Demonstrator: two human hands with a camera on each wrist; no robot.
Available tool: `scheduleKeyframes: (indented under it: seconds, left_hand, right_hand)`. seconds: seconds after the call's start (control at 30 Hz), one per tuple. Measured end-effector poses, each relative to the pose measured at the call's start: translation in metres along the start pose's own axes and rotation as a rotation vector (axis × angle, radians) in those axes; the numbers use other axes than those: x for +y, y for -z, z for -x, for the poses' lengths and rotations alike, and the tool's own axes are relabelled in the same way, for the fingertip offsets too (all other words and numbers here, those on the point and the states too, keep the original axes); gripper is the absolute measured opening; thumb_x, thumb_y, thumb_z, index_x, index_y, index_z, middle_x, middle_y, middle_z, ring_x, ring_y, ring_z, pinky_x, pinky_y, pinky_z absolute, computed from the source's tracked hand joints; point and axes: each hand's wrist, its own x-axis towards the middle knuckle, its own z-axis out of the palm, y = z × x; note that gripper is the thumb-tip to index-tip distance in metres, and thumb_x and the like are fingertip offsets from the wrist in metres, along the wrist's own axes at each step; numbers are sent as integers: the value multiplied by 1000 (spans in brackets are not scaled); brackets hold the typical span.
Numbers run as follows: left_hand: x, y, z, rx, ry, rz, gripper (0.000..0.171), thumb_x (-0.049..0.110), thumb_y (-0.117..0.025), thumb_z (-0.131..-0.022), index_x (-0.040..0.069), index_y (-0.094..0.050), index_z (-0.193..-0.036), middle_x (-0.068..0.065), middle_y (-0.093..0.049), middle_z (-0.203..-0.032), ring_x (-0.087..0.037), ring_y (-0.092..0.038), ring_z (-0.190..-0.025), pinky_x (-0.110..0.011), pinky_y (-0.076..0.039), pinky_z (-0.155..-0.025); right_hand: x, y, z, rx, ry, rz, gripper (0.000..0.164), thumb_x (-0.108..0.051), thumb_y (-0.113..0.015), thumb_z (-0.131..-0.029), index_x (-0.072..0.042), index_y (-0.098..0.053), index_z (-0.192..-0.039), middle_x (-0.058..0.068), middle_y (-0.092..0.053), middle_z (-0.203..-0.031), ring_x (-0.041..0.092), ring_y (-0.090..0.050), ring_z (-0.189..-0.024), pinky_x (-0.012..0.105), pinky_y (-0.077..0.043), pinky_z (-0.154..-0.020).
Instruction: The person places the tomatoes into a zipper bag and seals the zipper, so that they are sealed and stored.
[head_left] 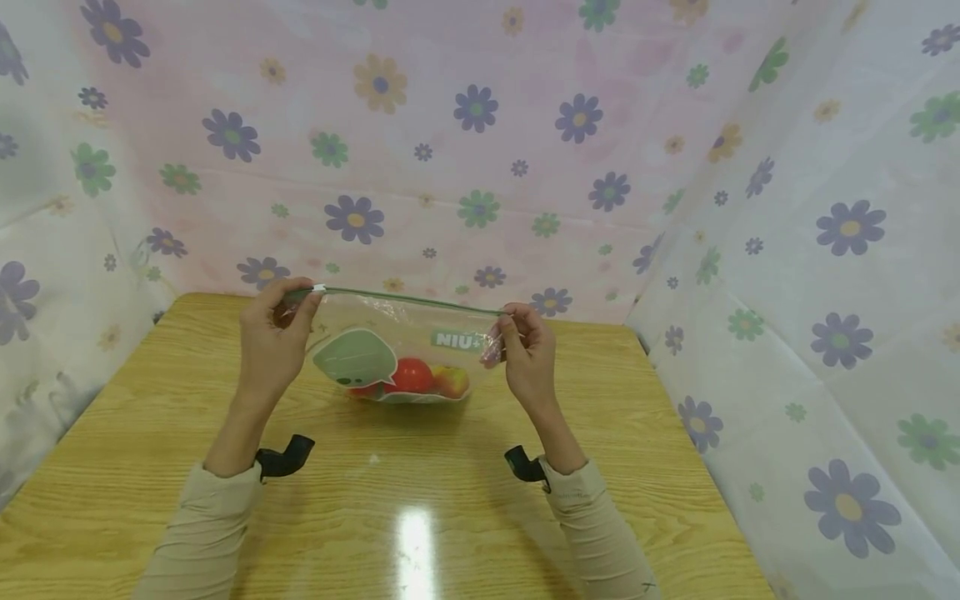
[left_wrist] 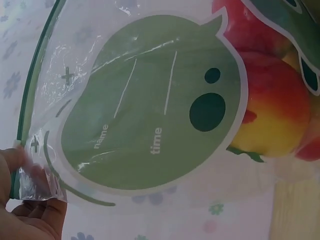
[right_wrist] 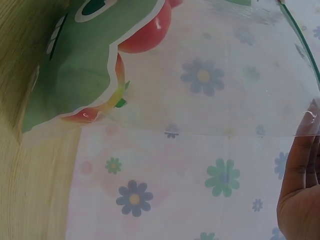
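Note:
A clear zip bag [head_left: 390, 317] with green printing hangs between the two hands, its green zip edge stretched across the top. Inside, at the bottom, lie red and yellow-red fruits [left_wrist: 275, 110], which look like tomatoes and peaches or apples. My left hand [head_left: 273, 333] pinches the top left corner beside a white slider [head_left: 319, 288]. The top right corner is gripped between thumb and fingers of my right hand [head_left: 531, 354]. In the right wrist view only part of that hand [right_wrist: 300, 190] shows behind the plastic. Whether the bag's bottom touches the table cannot be told.
A wooden table [head_left: 360, 517] with a bright reflection lies below the hands. Flower-patterned sheeting [head_left: 480, 158] rises behind it and on both sides. Black curved mounts [head_left: 287, 457] are strapped at both wrists.

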Motion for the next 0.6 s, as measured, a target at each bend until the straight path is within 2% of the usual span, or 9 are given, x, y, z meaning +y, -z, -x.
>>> scheduleKeyframes:
  seconds: [0.13,0.3,0.47,0.6]
  left_hand:
    - [2,-2,3,10,64,62,22,6,-61,-102,-9,-64,-117,8,-60,-89,-5,-55,-62,-14,-47,-56]
    - [0,-5,4,12,85,122,22,8,-58,-104,-10,-60,-114,0,-59,-80,-7,-55,-58,-16,-49,-54]
    - [-2,-8,6,2,94,197,10,8,-58,-104,-1,-60,-107,-2,-58,-70,-9,-53,-52,-18,-45,-48]
    - [-3,-5,6,-30,132,335,3,6,-59,-103,5,-61,-104,-2,-59,-74,-10,-54,-54,-17,-47,-49]
  right_hand:
    - [1,0,2,7,5,2,22,-8,-50,-108,13,-55,-109,-1,-62,-76,9,-62,-47,30,-56,-45]
    - [3,1,2,11,12,1,20,-10,-51,-108,8,-58,-107,1,-62,-76,10,-62,-47,30,-56,-44]
    - [2,3,3,10,12,-3,22,-10,-51,-108,11,-57,-108,1,-62,-76,10,-62,-47,30,-56,-44]
    - [1,5,3,12,11,1,20,-9,-50,-108,10,-57,-108,1,-62,-76,10,-62,-47,30,-55,-43]
